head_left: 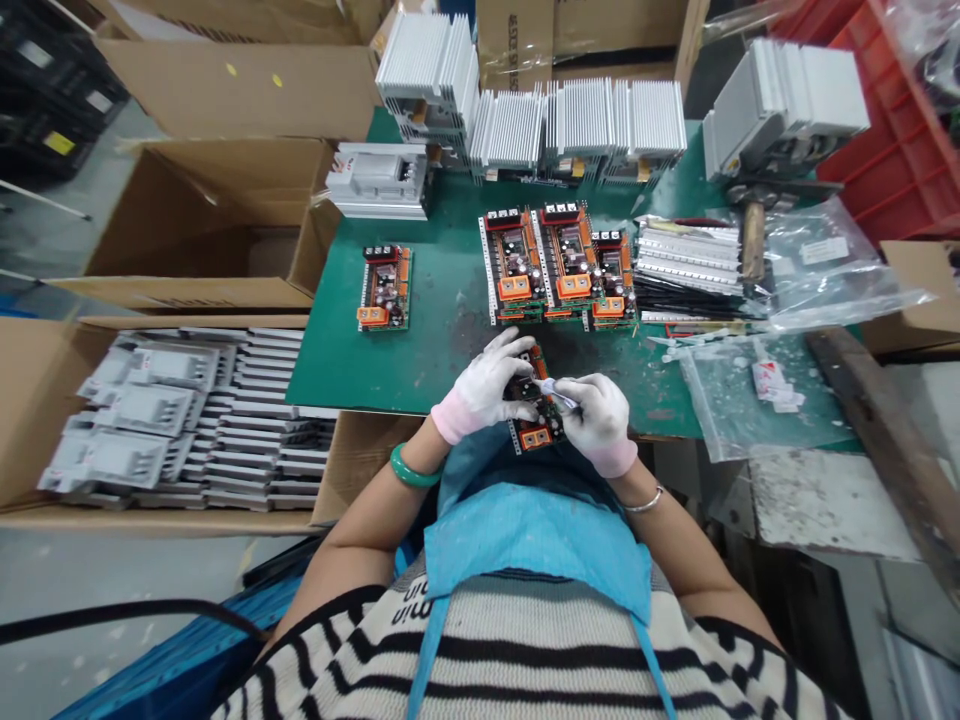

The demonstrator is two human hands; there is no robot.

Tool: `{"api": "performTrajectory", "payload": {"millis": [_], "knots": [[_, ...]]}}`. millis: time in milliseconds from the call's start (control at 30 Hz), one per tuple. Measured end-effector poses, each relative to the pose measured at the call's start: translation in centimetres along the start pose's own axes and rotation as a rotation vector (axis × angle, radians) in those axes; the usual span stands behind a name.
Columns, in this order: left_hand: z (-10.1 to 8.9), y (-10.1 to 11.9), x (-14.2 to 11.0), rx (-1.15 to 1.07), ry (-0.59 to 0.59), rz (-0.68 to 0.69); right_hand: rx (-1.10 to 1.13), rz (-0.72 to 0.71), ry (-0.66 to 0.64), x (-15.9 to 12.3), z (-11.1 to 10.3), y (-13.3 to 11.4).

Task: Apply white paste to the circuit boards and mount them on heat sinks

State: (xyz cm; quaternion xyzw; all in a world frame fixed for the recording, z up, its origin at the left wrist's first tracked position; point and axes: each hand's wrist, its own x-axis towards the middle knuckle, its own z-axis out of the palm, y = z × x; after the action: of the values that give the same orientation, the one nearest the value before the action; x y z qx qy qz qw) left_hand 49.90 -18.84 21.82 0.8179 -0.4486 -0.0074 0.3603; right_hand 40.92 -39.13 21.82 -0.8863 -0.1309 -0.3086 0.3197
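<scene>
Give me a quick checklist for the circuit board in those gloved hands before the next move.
Gloves: ok. The left hand and right hand both wear white gloves.
Grip: ok. Both hands are on the circuit board.
Small pale piece pinched in the right hand: cannot tell what it is.
Wrist jewellery: not ok, arguably, near electronics. A jade bangle sits on the left wrist, a metal bracelet on the right.
Other boards on the green mat: ok. They lie flat, away from the hands.
</scene>
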Motion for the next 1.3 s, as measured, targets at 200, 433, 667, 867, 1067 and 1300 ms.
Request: {"api": "performTrajectory", "payload": {"millis": [200, 433, 667, 867, 1067, 1300], "knots": [[-0.3, 0.0, 0.0, 0.067, -0.035, -0.007, 0.193, 0.121, 0.051, -0.5, -0.7, -0.5], [-0.5, 1.1, -0.5, 0.227, 0.011, 0.029, 0.354, 0.433, 0.158, -2.2, -2.5, -0.9], [0.8, 2.7, -1.3, 0.189, 0.011, 0.115, 0.279, 0.379, 0.025, -3.2, -3.2, -1.4], [0.9, 2.2, -0.9, 0.167, -0.031, 0.092, 0.149, 0.291, 0.002, -2.8, -2.2, -1.1], [0.9, 2.6, -1.9, 0.157, 0.099, 0.092, 0.082, 0.238, -0.005, -1.8, -1.6, -1.2], [0.9, 3.4, -4.0, 0.177, 0.134, -0.020, 0.014, 0.244, 0.022, -2.0, -1.4, -0.9]]}}
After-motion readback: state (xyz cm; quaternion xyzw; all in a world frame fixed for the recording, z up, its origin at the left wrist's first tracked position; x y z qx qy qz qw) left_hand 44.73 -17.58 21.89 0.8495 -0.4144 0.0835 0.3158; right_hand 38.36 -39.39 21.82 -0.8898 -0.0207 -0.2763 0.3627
